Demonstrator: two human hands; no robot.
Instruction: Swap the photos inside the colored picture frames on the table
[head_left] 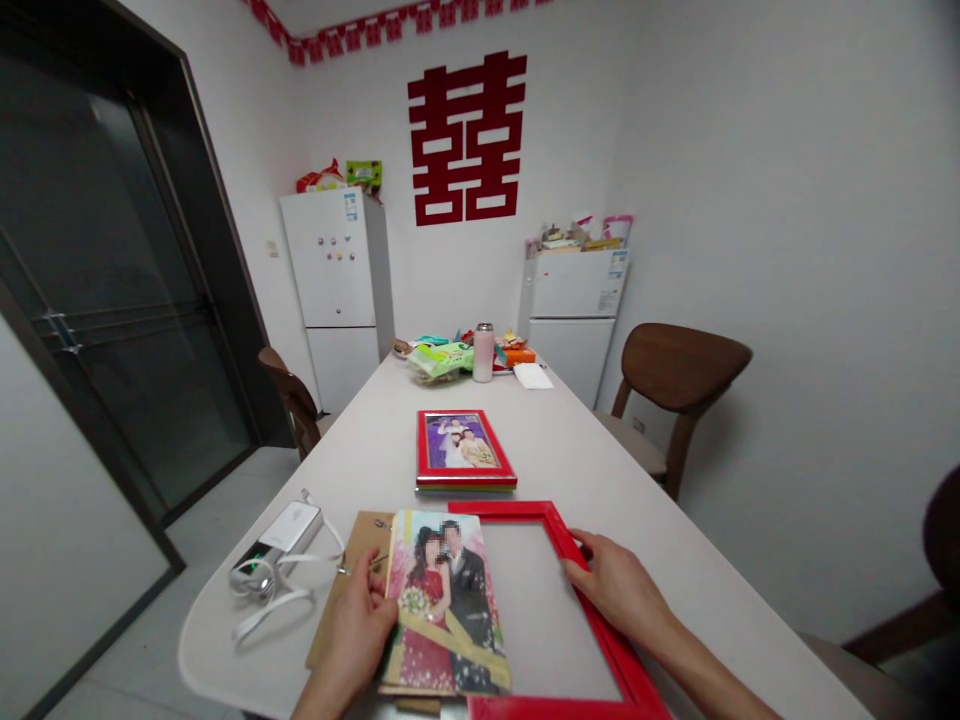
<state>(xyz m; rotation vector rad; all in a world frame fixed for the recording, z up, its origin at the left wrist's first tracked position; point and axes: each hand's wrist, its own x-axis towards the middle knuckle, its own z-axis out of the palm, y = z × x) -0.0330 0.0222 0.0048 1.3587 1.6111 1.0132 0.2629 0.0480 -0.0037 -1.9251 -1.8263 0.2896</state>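
Note:
My left hand (358,628) grips the left edge of a printed photo (448,610) of two people, held over the near table edge. Under the photo lies a brown backing board (351,575) with metal clips. My right hand (613,585) rests on the right side of an empty red picture frame (559,530) lying flat, fingers curled over its rim. The photo overlaps the frame's left part. Further back lies a stack of red frames (465,450) with a photo in the top one.
The white table (645,520) runs away from me. A white power bank (289,532) with a cable lies at the left. A pink-and-white bottle (484,352), snack packets and a tissue sit at the far end. Brown chairs (679,375) stand either side; two white fridges are behind.

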